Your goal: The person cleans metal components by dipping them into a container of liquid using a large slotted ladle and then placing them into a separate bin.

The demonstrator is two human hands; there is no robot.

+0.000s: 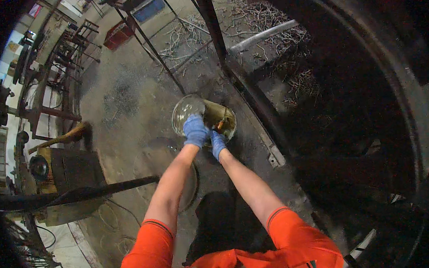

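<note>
A tilted round metal bucket (218,112) is in front of me, near the middle of the view. One rounded end, shiny with bright specks, faces left, and its pale inner wall shows on the right. My left hand (195,129), in a blue knitted glove, grips it at the near side. Close beside it, my right hand (218,143), gloved the same way, holds the bucket near its lower right rim. A small orange-brown thing (220,125) shows just above the right glove; what it is cannot be told. Most of my fingertips are hidden.
Steel frame legs (214,28) and a flat bar (264,138) run along the right. Wire-like scraps (267,22) litter the floor beyond. Left are a broom (65,136), a dark box (76,170) and a rod (126,186). A red crate (119,34) and a blue crate (149,8) stand farther off.
</note>
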